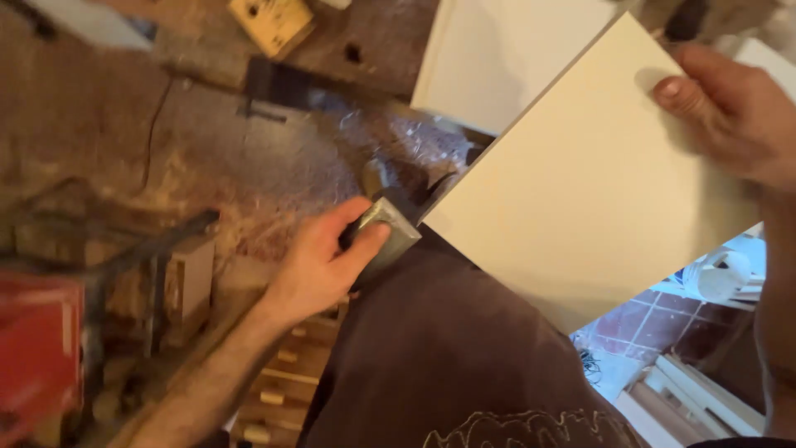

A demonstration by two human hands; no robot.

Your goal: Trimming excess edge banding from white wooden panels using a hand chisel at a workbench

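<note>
I see a flat, smooth cream-white panel (589, 174), square-cornered and matte, held tilted over my lap and the workbench edge. My right hand (730, 112) grips its upper right corner, thumb pressed flat on the face, fingers hidden behind. My left hand (323, 257) is closed around a small grey block (388, 232), dull and faintly gritty-looking, with its corner right at the panel's lower left edge; I cannot tell if they touch. Beyond lies a rough, dusty wooden bench (207, 158) strewn with pale shavings. A second white board (497, 50) rests behind. Reddish floor tiles (655, 319) show below, and a blurred red object (37, 348) sits left.
</note>
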